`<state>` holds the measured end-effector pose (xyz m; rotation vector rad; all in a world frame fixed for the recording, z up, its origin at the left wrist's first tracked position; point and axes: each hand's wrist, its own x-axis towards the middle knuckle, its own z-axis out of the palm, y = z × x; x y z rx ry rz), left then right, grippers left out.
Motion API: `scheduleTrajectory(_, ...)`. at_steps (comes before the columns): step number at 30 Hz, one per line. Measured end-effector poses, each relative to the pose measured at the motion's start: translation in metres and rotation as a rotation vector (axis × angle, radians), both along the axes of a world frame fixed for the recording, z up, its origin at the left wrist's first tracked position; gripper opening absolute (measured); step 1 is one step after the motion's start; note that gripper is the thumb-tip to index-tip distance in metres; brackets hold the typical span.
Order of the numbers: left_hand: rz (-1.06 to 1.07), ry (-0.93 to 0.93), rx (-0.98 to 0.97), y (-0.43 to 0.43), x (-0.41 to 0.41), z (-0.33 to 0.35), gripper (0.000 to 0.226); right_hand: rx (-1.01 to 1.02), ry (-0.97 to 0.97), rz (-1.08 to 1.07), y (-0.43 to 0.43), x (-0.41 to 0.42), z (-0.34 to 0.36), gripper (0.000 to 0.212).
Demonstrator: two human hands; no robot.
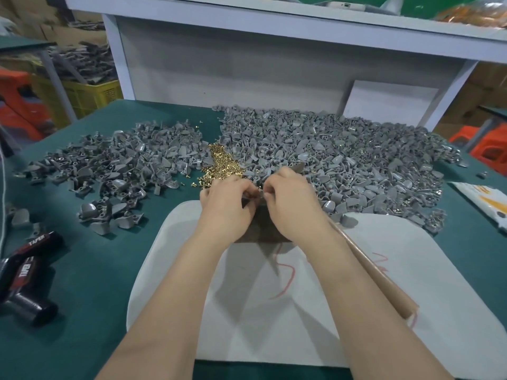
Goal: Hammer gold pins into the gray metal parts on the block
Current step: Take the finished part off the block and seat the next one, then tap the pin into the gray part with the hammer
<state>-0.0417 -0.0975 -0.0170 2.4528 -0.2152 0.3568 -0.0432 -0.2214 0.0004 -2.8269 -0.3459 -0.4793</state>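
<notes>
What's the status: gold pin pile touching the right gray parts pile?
Touching. Head view: the gold pin pile butts straight into the gray parts pile, with no gap showing.

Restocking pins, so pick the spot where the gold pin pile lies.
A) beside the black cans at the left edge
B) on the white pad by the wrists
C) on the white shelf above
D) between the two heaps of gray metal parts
D: the gold pins lie on the green mat between the left heap and the right heap, just beyond the left hand.
</notes>
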Motion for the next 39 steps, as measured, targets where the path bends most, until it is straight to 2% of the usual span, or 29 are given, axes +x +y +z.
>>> scheduleTrajectory(7, 0.008, -0.028, 0.036, -0.001, -0.001, 0.003, 0.014, -0.236, 0.004, -0.004, 0.012, -0.002, 0.019, 0.019)
scheduleTrajectory(18, 0.027, -0.027, 0.079, -0.003, -0.001, 0.004, 0.013, -0.269, 0.052, -0.026, 0.019, -0.004, 0.026, 0.024)
scheduleTrajectory(22, 0.015, -0.025, 0.066, -0.002, 0.000, 0.004, 0.013, -0.207, 0.047, 0.003, 0.014, -0.001, 0.022, 0.020)
scheduleTrajectory(25, 0.023, -0.028, 0.017, -0.002, -0.001, 0.002, 0.006, 0.097, 0.090, -0.010, -0.006, -0.001, 0.015, 0.016)
scheduleTrajectory(27, 0.032, -0.029, 0.008, -0.003, 0.000, 0.000, 0.006, 0.305, 0.067, -0.124, -0.027, -0.004, 0.011, 0.017)
scheduleTrajectory(28, 0.036, -0.026, 0.008, -0.004, 0.000, -0.001, 0.006, 0.324, 0.072, -0.197, -0.038, -0.006, 0.009, 0.019)
scheduleTrajectory(30, 0.046, -0.023, 0.007, -0.005, 0.000, -0.001, 0.006, 0.198, 0.172, -0.327, -0.055, -0.008, 0.004, 0.025)
scheduleTrajectory(32, 0.057, -0.023, 0.006, -0.005, 0.001, -0.001, 0.006, 0.106, 0.266, -0.369, -0.060, -0.008, 0.001, 0.026)
scheduleTrajectory(39, 0.094, -0.004, -0.014, -0.002, 0.001, -0.001, 0.007, 0.075, 0.369, -0.409, -0.062, -0.007, -0.003, 0.022)
